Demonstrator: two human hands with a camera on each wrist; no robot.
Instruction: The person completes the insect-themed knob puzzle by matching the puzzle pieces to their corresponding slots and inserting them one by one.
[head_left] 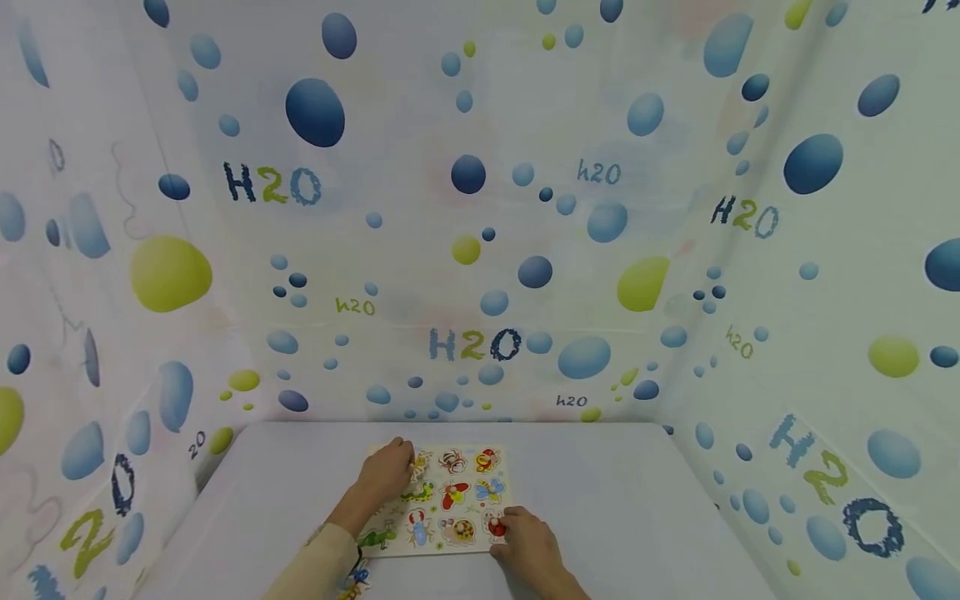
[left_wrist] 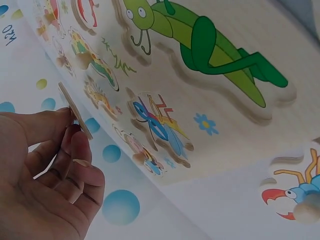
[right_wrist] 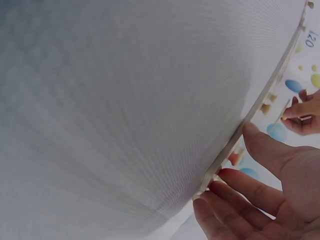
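A wooden peg-puzzle board (head_left: pixel 470 479) printed with insects lies on the white table. My left hand (head_left: pixel 387 473) is over its far left corner. Thumb and fingers pinch a thin flat puzzle piece (left_wrist: pixel 86 129), seen edge-on in the left wrist view; its picture is hidden. Below the hand, the caterpillar piece (left_wrist: pixel 92 57) sits in the board with its knob up. The grasshopper picture (left_wrist: pixel 200 50) lies in a recess without a knob. My right hand (head_left: pixel 534 546) holds the near right corner of the board, its thumb (right_wrist: pixel 257 137) at the front edge, fingers beside the ladybug (head_left: pixel 496 527).
A loose blue beetle piece (left_wrist: pixel 302 192) with a knob lies just off the board's near left side, partly behind the left sleeve in the head view. The white table (head_left: pixel 600 483) is enclosed by a bubble-printed curtain (head_left: pixel 420 250) at the back and sides.
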